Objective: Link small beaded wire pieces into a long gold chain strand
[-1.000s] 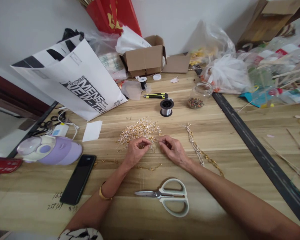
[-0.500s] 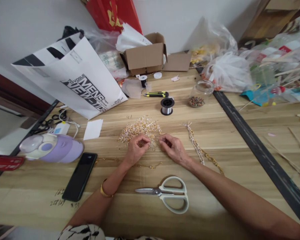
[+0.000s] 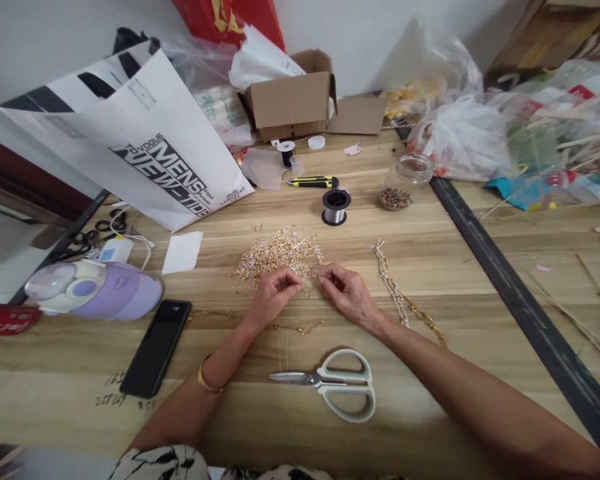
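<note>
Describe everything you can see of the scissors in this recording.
The scissors have two large, pale handle loops, plastic-looking with greyer inner edges, and short, silvery, metallic-looking blades that appear closed. They lie flat on the wood-grained table, blades pointing to the picture's left and loops to the right. They sit between the forearms, nearer the wearer than the left hand and right hand, neither of which touches them.

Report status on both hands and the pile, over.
Left hand and right hand pinched, apart, beside the gold-and-clear pile. Anything held: too small to confirm. Scissors clear of both hands.
</note>
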Demonstrator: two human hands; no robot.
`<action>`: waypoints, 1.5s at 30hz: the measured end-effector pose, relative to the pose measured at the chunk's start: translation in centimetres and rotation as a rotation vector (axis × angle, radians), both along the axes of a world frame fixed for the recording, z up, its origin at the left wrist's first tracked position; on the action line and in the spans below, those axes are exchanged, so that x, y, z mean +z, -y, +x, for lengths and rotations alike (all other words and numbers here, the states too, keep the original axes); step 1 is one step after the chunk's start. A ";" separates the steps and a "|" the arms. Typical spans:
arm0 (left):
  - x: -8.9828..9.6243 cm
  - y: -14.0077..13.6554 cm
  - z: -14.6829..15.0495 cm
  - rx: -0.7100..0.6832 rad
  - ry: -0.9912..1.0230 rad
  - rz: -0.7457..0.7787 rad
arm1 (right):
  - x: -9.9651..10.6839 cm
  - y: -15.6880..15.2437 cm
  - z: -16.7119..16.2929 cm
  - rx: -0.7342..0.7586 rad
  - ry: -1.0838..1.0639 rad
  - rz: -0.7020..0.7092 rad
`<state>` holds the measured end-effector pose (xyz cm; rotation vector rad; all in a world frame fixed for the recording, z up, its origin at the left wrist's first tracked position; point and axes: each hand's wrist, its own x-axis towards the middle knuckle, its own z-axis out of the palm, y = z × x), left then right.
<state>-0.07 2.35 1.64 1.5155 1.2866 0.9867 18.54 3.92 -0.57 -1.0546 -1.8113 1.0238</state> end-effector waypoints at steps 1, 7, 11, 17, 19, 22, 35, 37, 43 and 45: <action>0.0 0.0 0.0 0.008 0.010 -0.017 | 0.0 0.0 0.0 -0.001 0.000 0.000; -0.2 -0.2 -0.1 0.060 0.009 -0.022 | -0.1 0.0 0.0 0.003 0.010 0.002; -0.4 -0.3 -0.1 0.065 0.043 -0.063 | -0.1 0.0 0.0 0.001 0.010 0.011; 0.1 -0.3 0.2 0.106 0.097 -0.128 | 0.0 0.0 0.0 0.001 0.003 0.009; 0.1 -0.3 0.2 0.107 0.126 -0.138 | 0.0 0.0 0.0 0.001 0.001 0.009; -0.2 -0.3 0.1 0.091 0.168 -0.141 | -0.1 0.0 0.0 0.006 -0.004 0.014; -1.0 -0.2 0.4 0.015 0.108 -0.098 | -0.5 0.3 -0.1 0.069 0.033 0.170; -1.1 -0.2 0.4 0.018 0.076 -0.072 | -0.4 0.3 -0.1 0.080 0.040 0.187; -1.1 -0.1 0.3 -0.004 -0.014 -0.020 | -0.3 0.4 -0.1 0.089 0.063 0.196; -1.1 -0.1 0.2 -0.006 -0.038 0.000 | -0.3 0.4 0.0 0.085 0.073 0.199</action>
